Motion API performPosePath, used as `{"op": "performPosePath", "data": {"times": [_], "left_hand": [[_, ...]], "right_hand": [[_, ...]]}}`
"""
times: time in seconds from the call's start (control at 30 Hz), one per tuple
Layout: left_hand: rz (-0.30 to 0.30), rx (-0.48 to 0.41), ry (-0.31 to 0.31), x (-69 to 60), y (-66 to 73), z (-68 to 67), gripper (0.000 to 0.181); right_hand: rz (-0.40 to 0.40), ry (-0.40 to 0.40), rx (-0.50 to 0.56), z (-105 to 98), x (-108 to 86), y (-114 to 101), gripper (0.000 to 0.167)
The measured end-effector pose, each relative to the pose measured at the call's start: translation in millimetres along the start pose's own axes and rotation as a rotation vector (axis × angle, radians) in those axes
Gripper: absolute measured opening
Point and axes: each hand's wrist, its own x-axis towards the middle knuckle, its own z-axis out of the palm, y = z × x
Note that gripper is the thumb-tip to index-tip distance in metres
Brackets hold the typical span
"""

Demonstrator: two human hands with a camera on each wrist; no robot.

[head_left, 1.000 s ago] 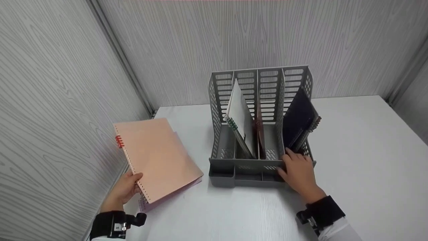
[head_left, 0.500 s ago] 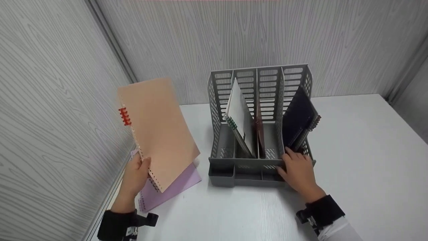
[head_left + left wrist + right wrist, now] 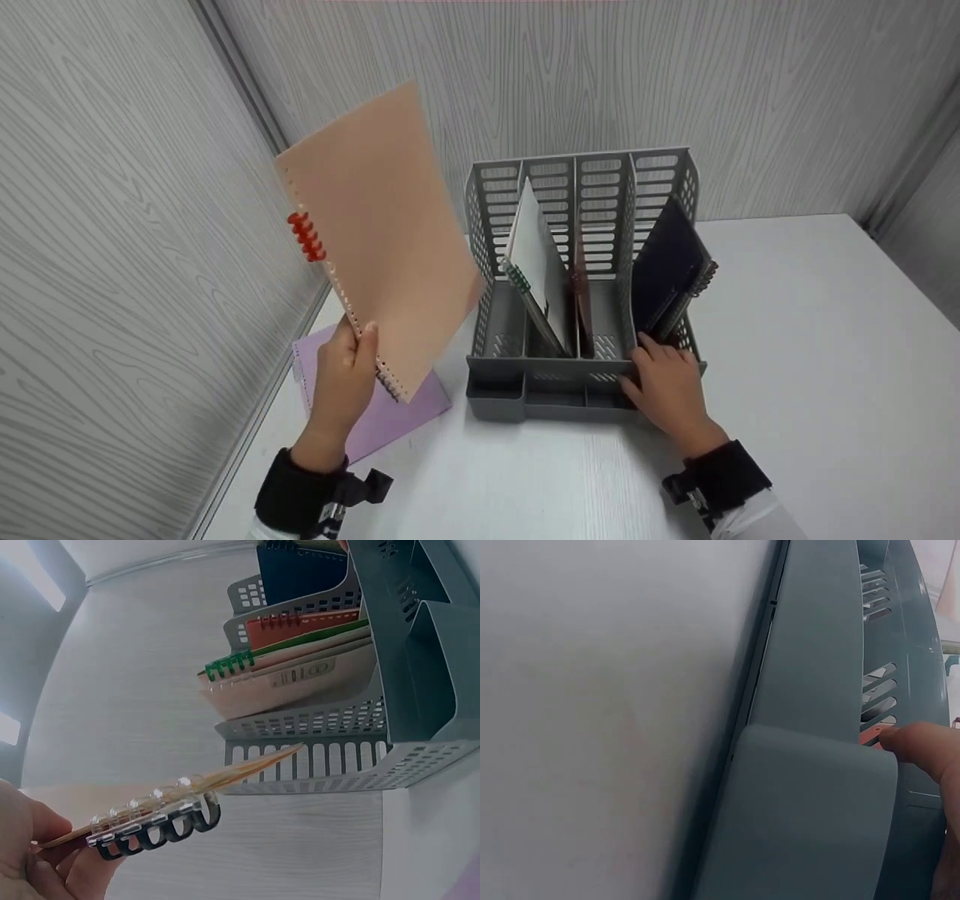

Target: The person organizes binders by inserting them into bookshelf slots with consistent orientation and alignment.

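My left hand [image 3: 345, 382] pinches a peach loose-leaf notebook [image 3: 390, 225] by the lower part of its punched edge. It is raised and tilted over the table, left of a grey file organizer [image 3: 498, 409], and its right corner overlaps the organizer's left side in the head view. Red rings sit on its upper spine; dark and clear rings [image 3: 154, 821] show in the left wrist view. My right hand [image 3: 670, 394] grips the organizer's front wall near its right end, fingers over the edge and thumb [image 3: 915, 746] in front. The thumb side alone shows in the right wrist view.
In the organizer lean a pale notebook with green rings [image 3: 541, 262], a reddish-brown notebook [image 3: 582, 300] and a dark blue notebook [image 3: 667, 262]. A purple notebook [image 3: 397, 420] lies flat on the white table [image 3: 795, 360], under my left forearm. Grey wood-grain panels [image 3: 562, 75] stand behind and at the sides.
My left hand has lifted the peach notebook up and to the right off the purple notebook, tilting it more upright. My right hand and the organizer have stayed in place.
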Motion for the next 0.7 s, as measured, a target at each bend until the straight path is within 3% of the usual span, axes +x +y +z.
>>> {"op": "performPosePath", "data": {"times": [0.17, 0.43, 0.7], "left_hand": [[0.048, 0.005, -0.03, 7.6, 3.1, 23.5, 0.035], [0.09, 0.09, -0.035, 29.9, 1.9, 71.3, 0.037], [0.111, 0.18, 0.006, 46.2, -7.8, 105.5, 0.038]], "right_hand": [[0.002, -0.017, -0.017, -1, 0.6, 2, 0.033], [0.019, -0.027, -0.017, -4, 3.3, 2, 0.036], [0.008, -0.019, -0.038, -2, 1.6, 0, 0.035]]}}
